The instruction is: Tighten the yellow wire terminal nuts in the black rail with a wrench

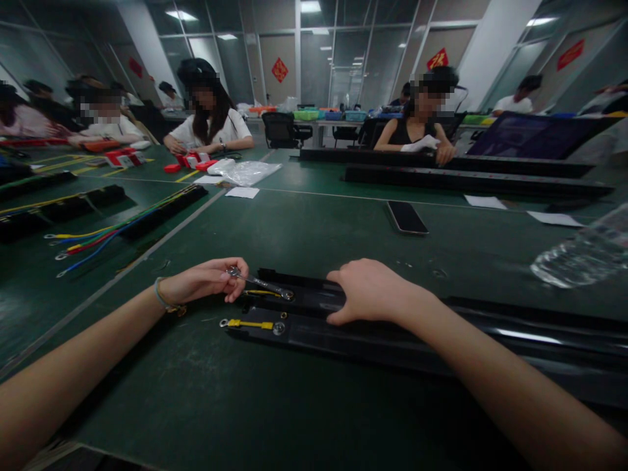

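My left hand (218,278) is closed on the near end of a ratchet wrench (267,286). The wrench's ring end sits over a fastening point in the far black metal channel (318,296), where part of a yellow wire (262,294) shows beneath it. My right hand (370,291) grips this channel, thumb on the near side and fingers over the far side, partly hidden. Alongside lies a second black channel (333,335). On its left end a short yellow wire (252,324) is bolted, its free ring terminal sticking out past the edge.
A phone (407,217) lies beyond the channels, and a clear plastic bottle (583,252) lies at right. Colored wires with ring lugs (105,237) are at left. Across the green table (161,353) are more black channels (466,176), a plastic bag (250,171) and people seated.
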Tool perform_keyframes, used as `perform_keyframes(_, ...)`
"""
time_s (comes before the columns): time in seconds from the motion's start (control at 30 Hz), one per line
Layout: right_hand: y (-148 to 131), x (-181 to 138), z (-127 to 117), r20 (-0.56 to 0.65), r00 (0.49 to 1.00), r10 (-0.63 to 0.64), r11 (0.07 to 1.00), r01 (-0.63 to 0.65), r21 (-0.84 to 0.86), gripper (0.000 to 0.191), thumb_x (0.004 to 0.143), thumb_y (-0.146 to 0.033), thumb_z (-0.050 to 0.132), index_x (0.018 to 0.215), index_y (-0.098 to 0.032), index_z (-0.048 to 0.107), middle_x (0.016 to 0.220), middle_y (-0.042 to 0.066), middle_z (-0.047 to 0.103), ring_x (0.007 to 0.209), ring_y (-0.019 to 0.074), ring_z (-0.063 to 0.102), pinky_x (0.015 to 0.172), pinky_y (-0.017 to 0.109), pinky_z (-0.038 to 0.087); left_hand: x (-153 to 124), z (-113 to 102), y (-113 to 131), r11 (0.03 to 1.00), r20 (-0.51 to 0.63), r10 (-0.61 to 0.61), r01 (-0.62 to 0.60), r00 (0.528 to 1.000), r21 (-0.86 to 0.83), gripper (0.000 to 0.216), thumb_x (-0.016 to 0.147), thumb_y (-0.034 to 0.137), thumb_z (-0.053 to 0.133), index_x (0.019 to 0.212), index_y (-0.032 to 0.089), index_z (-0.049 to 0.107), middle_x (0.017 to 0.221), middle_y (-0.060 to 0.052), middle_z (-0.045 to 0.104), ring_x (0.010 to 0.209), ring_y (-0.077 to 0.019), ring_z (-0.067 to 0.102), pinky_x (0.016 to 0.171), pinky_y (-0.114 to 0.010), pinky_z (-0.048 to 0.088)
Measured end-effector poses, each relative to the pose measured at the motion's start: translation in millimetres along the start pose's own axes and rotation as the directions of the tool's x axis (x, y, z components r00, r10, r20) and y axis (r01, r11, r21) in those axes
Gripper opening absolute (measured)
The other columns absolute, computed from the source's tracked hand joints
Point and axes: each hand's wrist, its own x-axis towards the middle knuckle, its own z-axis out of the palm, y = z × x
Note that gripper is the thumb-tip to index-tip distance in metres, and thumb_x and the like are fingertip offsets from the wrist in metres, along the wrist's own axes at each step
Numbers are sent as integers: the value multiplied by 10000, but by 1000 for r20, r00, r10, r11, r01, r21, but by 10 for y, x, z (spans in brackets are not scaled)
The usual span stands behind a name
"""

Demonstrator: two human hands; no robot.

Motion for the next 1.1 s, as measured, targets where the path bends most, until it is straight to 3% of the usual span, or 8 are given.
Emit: perform_keyframes(1.1,-12,5,9,-4,1000,0,1000,0,-18,569,583,-589,513,932,-153,619,816,90,638,721,227,567,625,349,441,18,59,38,1000,-4,-11,11,1000,16,241,783,239,531,983,133,452,769,-46,530,671,-144,494,584,-234,421)
